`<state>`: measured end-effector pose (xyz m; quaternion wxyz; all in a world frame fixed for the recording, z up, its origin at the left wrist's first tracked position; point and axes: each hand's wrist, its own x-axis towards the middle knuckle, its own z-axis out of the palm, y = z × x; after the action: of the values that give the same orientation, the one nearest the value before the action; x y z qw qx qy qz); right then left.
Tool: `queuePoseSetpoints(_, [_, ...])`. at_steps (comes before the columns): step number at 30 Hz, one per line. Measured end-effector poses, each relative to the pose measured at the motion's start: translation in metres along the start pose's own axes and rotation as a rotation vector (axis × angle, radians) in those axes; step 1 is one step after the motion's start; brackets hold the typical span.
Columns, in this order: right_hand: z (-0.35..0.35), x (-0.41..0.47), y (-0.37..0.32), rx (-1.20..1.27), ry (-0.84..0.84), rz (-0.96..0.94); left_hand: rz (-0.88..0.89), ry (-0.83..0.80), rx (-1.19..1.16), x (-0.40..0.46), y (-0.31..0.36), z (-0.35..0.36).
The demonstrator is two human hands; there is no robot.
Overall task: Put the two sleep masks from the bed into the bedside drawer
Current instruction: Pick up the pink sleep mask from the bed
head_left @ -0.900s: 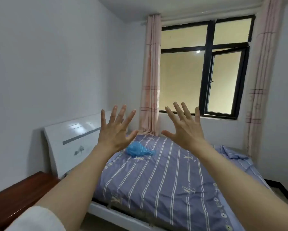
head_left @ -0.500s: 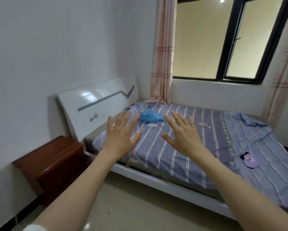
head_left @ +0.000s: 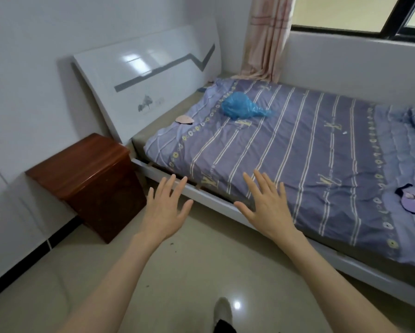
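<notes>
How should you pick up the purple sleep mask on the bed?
Probably pinch the rounded lower edge of the purple sleep mask, coming from the floor side with the right hand. It lies flat on the striped bedsheet near that edge, so a fingertip pinch from above suits its thin shape.

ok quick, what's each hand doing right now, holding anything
Left hand: open, fingers spread, holding nothing, in the air over the floor.
Right hand: open, fingers spread, holding nothing, in front of the bed edge.
</notes>
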<state>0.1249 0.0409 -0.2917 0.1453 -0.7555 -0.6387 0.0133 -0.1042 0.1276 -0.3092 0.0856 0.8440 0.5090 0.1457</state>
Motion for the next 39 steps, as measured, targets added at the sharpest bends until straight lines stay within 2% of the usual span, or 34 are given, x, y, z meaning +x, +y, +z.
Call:
queuePoseSetpoints(5, [0.021, 0.097, 0.019, 0.022, -0.073, -0.052, -0.053, -0.076, -0.006, 0.080, -0.008, 0.023])
queuePoseSetpoints(13, [0.042, 0.244, 0.026, 0.053, -0.096, -0.132, -0.136, -0.027, -0.021, 0.206, -0.041, 0.022])
queuePoseSetpoints(22, [0.107, 0.397, 0.012, 0.036, -0.148, -0.142, -0.246, -0.112, -0.111, 0.322, -0.126, 0.063])
queuePoseSetpoints(31, [0.170, 0.560, -0.022, 0.059, -0.182, -0.034, -0.186, -0.227, -0.082, 0.492, -0.243, 0.071])
queuePoseSetpoints(35, [0.198, 0.620, -0.014, 0.050, -0.239, 0.014, -0.127, -0.277, -0.069, 0.552, -0.269, 0.092])
queuePoseSetpoints(39, [0.240, 0.674, 0.008, 0.025, -0.311, 0.074, -0.121, -0.397, -0.016, 0.611, -0.295, 0.131])
